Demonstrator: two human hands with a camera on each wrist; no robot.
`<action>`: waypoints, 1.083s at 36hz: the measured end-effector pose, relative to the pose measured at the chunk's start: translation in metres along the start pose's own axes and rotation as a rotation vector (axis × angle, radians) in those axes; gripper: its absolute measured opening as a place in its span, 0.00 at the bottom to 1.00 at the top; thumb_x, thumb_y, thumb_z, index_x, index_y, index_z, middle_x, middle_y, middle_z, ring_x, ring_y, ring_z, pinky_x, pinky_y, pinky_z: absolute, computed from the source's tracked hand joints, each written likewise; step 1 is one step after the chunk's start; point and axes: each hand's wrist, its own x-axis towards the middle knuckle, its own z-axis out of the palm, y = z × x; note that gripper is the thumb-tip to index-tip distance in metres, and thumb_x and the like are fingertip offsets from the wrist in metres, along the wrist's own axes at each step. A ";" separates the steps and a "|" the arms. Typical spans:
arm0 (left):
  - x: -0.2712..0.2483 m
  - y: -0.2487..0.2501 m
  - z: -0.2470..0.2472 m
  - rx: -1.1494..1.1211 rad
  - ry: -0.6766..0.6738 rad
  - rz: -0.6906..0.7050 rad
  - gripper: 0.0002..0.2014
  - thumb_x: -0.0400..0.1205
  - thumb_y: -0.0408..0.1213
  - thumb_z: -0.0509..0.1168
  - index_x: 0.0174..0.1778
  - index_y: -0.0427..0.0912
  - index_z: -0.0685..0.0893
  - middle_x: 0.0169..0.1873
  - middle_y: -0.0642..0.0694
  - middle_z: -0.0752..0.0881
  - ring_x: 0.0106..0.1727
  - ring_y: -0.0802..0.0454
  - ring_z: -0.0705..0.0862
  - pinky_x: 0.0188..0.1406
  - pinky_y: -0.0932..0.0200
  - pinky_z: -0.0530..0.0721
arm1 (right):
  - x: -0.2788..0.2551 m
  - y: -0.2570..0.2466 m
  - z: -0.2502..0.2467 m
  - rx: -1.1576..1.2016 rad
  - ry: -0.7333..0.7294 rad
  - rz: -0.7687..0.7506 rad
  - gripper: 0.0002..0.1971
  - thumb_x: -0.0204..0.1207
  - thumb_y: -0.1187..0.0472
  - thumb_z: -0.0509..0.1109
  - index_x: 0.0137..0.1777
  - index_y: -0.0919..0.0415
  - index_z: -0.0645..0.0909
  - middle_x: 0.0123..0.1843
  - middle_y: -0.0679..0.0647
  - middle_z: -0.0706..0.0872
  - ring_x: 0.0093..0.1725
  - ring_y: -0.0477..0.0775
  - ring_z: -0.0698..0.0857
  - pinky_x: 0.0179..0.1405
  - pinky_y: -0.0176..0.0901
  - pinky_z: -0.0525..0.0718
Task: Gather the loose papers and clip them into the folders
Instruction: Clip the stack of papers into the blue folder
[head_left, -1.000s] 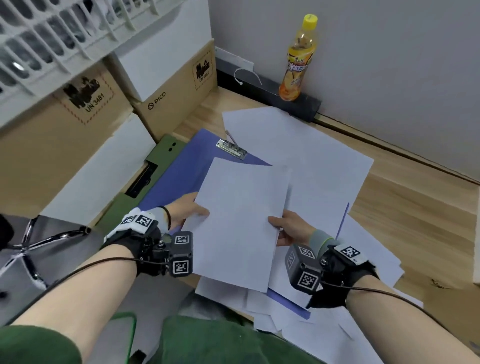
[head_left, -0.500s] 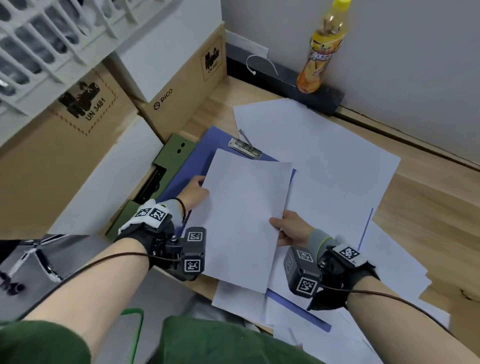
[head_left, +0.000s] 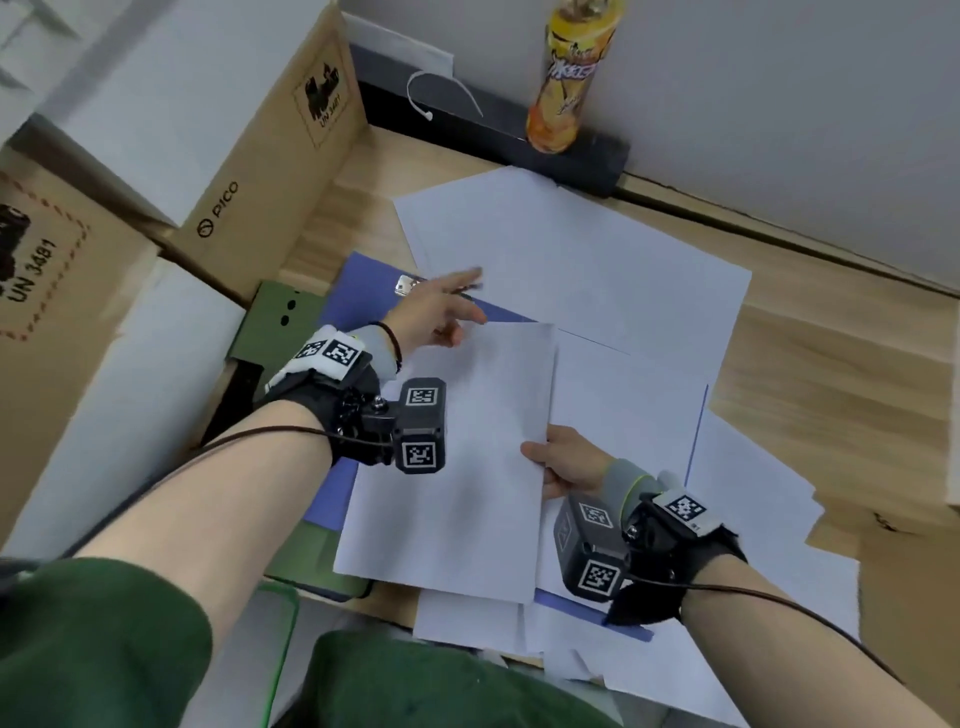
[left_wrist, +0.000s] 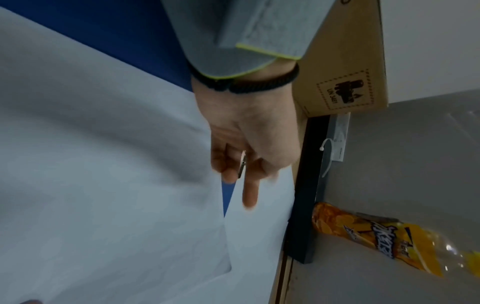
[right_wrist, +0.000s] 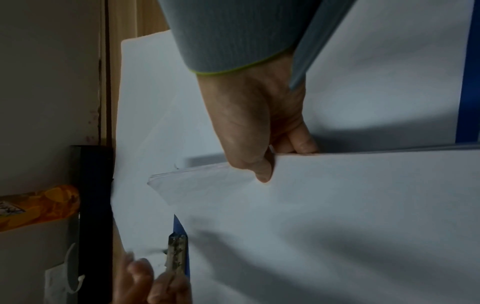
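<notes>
My right hand (head_left: 561, 462) pinches the right edge of a squared stack of white papers (head_left: 457, 457), thumb on top; the right wrist view shows the same grip (right_wrist: 270, 164). The stack lies over a blue clip folder (head_left: 363, 280). My left hand (head_left: 447, 304), blurred, is at the folder's metal clip (head_left: 406, 285). In the left wrist view the clip's lever (left_wrist: 242, 164) sits between the fingers while one finger points straight out. Loose sheets (head_left: 571, 270) are spread to the right.
A second blue folder edge (head_left: 696, 431) shows under the loose sheets. A green folder (head_left: 275, 317) lies beneath the blue one. Cardboard boxes (head_left: 270, 171) wall off the left. An orange drink bottle (head_left: 566, 78) stands on a black bar by the wall.
My left hand let go of the stack's left edge and moved forward to the metal clip. The right hand keeps its hold on the stack, which has come to lie lower on the folder.
</notes>
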 end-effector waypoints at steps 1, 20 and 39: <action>-0.002 0.001 0.003 0.008 -0.081 0.029 0.26 0.76 0.18 0.52 0.66 0.39 0.82 0.36 0.45 0.86 0.21 0.52 0.73 0.26 0.65 0.77 | 0.000 0.000 -0.001 0.002 -0.003 0.001 0.07 0.83 0.68 0.59 0.49 0.61 0.78 0.29 0.55 0.75 0.27 0.51 0.73 0.21 0.36 0.82; -0.013 -0.041 -0.083 -0.223 0.547 0.059 0.09 0.83 0.35 0.58 0.45 0.49 0.83 0.36 0.52 0.81 0.32 0.57 0.75 0.32 0.65 0.73 | 0.011 0.000 0.006 -0.087 -0.154 -0.044 0.07 0.86 0.64 0.57 0.51 0.59 0.77 0.24 0.47 0.86 0.21 0.43 0.83 0.20 0.35 0.83; -0.050 -0.083 -0.097 0.250 0.262 -0.133 0.16 0.87 0.31 0.55 0.71 0.33 0.75 0.62 0.39 0.81 0.58 0.46 0.80 0.60 0.50 0.77 | 0.027 -0.006 0.045 0.049 -0.098 -0.006 0.11 0.86 0.65 0.56 0.45 0.57 0.77 0.34 0.55 0.85 0.25 0.47 0.86 0.23 0.39 0.87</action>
